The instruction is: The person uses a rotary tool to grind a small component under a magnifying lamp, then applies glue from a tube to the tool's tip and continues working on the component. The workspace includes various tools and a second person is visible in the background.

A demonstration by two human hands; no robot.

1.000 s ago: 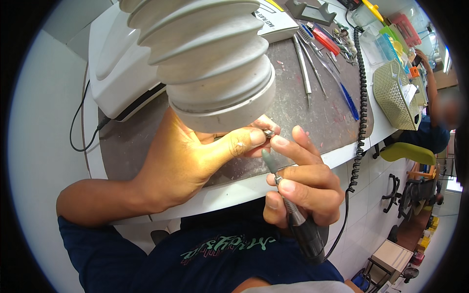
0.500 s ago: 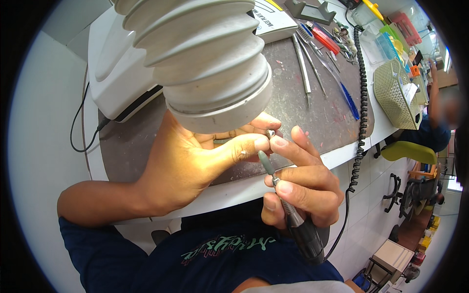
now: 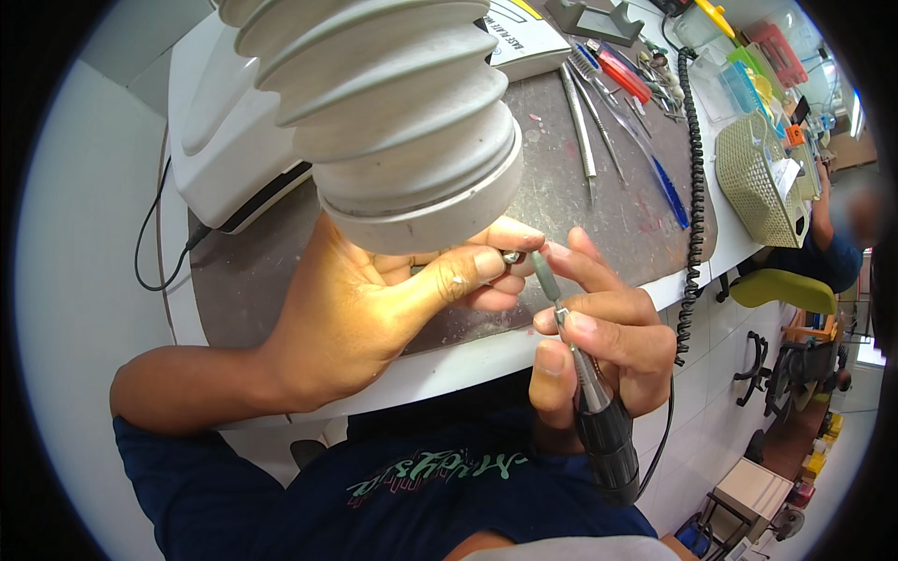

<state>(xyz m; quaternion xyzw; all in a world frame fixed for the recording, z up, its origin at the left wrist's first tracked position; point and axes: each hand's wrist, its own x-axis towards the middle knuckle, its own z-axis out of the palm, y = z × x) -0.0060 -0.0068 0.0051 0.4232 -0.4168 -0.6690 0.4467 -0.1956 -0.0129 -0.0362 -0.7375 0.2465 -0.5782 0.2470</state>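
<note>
Between the thumb and fingers of my left hand [image 3: 351, 327] is pinched a small shiny metal piece [image 3: 511, 256], mostly covered by the fingertips. My right hand [image 3: 625, 341] grips a rotary handpiece [image 3: 606, 449] like a pen, its black body slanting down toward my shirt. A tapered grey-green grinding stone [image 3: 546, 278] is fitted in its tip and points up at the metal piece. The stone's end lies right beside the piece and my left fingertips; whether it touches cannot be made out. A finger of my right hand reaches up next to the left fingertips.
A ribbed white hose [image 3: 412, 140] with a wide mouth hangs over my left hand. Metal hand tools [image 3: 580, 131] and a blue-handled brush [image 3: 669, 192] lie on the dark mat. A coiled black cord [image 3: 695, 178] runs beside a woven basket [image 3: 753, 178]. Another person [image 3: 837, 234] sits far right.
My right hand has shifted right with the handpiece, bringing the stone's end up level with the metal piece. My left thumb has drawn back slightly, and the piece has moved a little left.
</note>
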